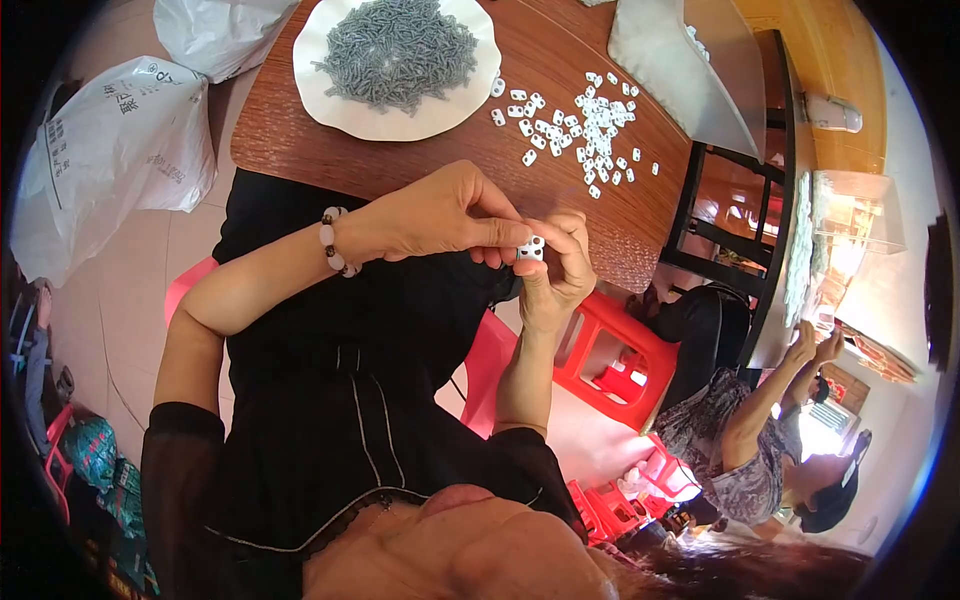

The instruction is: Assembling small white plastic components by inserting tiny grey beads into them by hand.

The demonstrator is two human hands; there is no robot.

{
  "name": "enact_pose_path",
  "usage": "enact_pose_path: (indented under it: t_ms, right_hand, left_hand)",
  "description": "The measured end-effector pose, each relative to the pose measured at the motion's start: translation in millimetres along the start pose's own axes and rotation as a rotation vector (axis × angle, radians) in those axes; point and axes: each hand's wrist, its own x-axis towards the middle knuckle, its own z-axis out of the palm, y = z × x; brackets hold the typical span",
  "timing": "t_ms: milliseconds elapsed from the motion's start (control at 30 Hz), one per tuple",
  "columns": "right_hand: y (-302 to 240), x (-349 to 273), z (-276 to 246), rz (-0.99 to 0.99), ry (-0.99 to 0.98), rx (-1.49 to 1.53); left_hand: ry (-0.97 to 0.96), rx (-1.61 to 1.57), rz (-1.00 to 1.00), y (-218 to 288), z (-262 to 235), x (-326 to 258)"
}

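A white, wavy-edged shallow dish (330, 105) sits on the dark reddish-brown wooden surface (420, 160), and it holds a heap of small grey, rod-like pieces (400, 50). To the right of the dish, a scatter of small white plastic clips (585, 120) lies loose on the wood, well apart from the grey heap. Beyond those stands a pale translucent plastic bag (680, 70), with a few white bits inside it near the top.

Below the edge of the surface, over a lap in black clothing, both hands meet. The left hand (440, 215), with a bracelet of pale and dark beads (333, 243) at the wrist, pinches a small white plastic piece with two holes (531, 247) from the left; the right hand (560, 270) has thumb and fingers closed on the same piece from below and the right. The two hands touch around it.

A red plastic stool (610, 350) stands just beside the right forearm. Two white plastic sacks (120, 150) rest on the floor at the left. At the far right, another person (760, 440) in patterned clothing sits with raised hands near a second table.
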Motion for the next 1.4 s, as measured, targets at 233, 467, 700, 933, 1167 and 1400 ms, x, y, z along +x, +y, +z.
enact_pose_path:
  t_ms: [233, 467, 700, 933, 1167, 1400]
  right_hand:
    - [-2, 0, 3, 0.018, -0.038, 0.022]
    - [-3, 3, 7, 0.009, -0.098, -0.01]
    - [-6, -2, 8, 0.047, -0.048, 0.025]
    - [-5, -4, 10, 0.046, -0.01, 0.052]
    - [-6, -7, 12, 0.008, 0.033, 0.033]
    - [-2, -11, 16, -0.006, 0.072, -0.028]
  left_hand:
    - [0.002, 0.047, 0.013, 0, 0, -2]
    - [0.013, 0.077, -0.013, -2, -3, -3]
    - [0.013, 0.085, -0.03, -1, 0, -2]
    - [0.013, -0.104, -0.046, 1, 1, -3]
    - [0.005, -0.185, -0.092, 3, 3, -5]
    - [0.047, -0.166, -0.072, -6, 5, -4]
